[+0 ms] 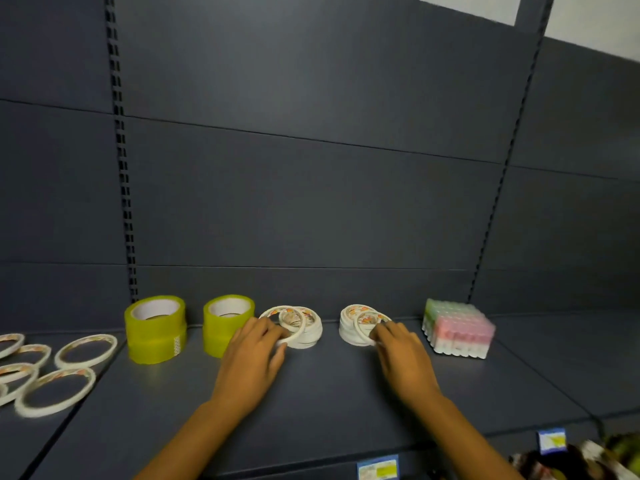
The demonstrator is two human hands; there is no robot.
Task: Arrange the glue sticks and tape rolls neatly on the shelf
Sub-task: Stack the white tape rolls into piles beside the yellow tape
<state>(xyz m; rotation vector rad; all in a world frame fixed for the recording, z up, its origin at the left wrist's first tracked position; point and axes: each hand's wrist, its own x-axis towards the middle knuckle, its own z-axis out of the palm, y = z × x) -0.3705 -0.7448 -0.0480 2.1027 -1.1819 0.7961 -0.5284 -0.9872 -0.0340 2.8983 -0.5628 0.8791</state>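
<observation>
I'm looking down at the dark grey metal shelf [329,393], and along its back edge runs a row of stock: two stacks of wide yellow-green tape rolls, one at the back left [156,329] and a second just beside it [227,323], each with a white cardboard core showing on top. Next along, a stack of thin white tape rolls with printed labels [304,329], its top rolls slid off-centre and overlapping untidily, then a gap, then another stack of thin white tape rolls [353,327], also with its top roll shifted. Toward the back right sits a wrapped block of pastel glue sticks [457,329], green at the rear, pink in front, standing upright and well apart from the hands. My left hand [252,355] reaches in palm down, fingers curled over the front rim of the left white stack, touching its top roll. My right hand [401,355] does the same on the right stack, fingertips bent round the shifted top roll. On the neighbouring shelf panel to the left, loose thin white tape rings [55,375] lie flat and scattered. Price tags [377,467] sit on the shelf's front edge.
</observation>
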